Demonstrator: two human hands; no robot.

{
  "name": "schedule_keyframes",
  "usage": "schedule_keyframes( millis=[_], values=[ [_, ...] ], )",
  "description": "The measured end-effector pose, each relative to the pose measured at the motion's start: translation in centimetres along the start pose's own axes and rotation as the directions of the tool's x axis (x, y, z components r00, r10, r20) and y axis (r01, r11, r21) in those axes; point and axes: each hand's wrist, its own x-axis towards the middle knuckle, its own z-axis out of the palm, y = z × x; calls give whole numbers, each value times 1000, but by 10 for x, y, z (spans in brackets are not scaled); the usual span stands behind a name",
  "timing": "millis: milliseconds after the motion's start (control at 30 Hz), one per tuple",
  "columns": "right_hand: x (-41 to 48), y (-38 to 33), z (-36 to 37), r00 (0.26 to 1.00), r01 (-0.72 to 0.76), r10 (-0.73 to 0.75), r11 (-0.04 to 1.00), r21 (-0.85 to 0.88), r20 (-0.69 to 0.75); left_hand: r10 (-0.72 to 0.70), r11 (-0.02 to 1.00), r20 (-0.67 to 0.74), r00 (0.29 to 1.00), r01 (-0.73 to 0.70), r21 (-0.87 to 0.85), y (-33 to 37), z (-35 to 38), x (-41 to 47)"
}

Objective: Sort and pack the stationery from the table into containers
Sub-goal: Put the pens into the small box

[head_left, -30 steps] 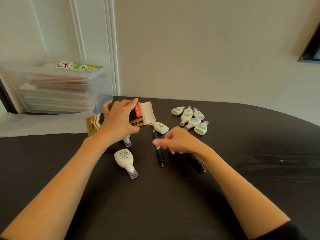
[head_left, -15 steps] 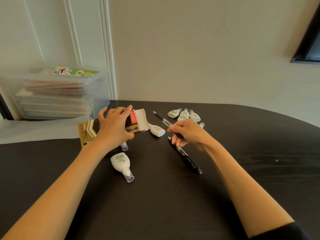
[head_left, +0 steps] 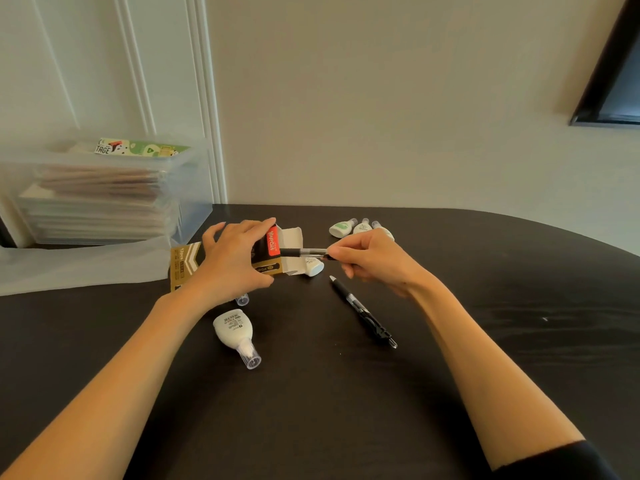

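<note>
Lower centre: dark table (head_left: 311, 410). Just left of centre, one white correction tape (head_left: 233, 329) lies on its side, clear cap toward the viewer. To its right and apart from it, a black pen (head_left: 362, 311) lies loose on a diagonal.

Mid-frame: the left hand (head_left: 232, 261) grips the cardboard pen box (head_left: 183, 268) from above, open flap end facing right. The right hand (head_left: 374, 261) pinches a second pen (head_left: 303, 252), held level, its left end at the box mouth; whether it has entered cannot be told.

Judgement: the pen-loading step is in hand. The next move calls for a straight push along the box's length, then collecting the loose pen.

Behind the right hand: a cluster of correction tapes (head_left: 360, 228), unpacked. Upper left: a clear storage bin (head_left: 104, 202) by the wall.
</note>
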Motion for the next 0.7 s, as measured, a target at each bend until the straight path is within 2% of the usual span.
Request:
schedule_keyframes(
  millis=[167,267,333,467,700],
  values=[
    [2,-2,7,994,107,-109,990,-91,-16,106,991,52,993,-101,-89,12,0,-1],
    [4,-6,12,995,104,-104,994,-20,0,123,990,50,991,-119,-80,17,1,-1],
    [4,-7,12,993,109,-108,994,8,-53,119,991,42,992,-115,-75,18,1,-1],
    [4,-4,12,956,185,-152,976,112,-251,109,991,18,994,-107,-86,17,2,0],
    [9,1,35,936,256,-240,966,29,-258,132,985,-18,991,-133,-111,19,5,0]
  ],
)
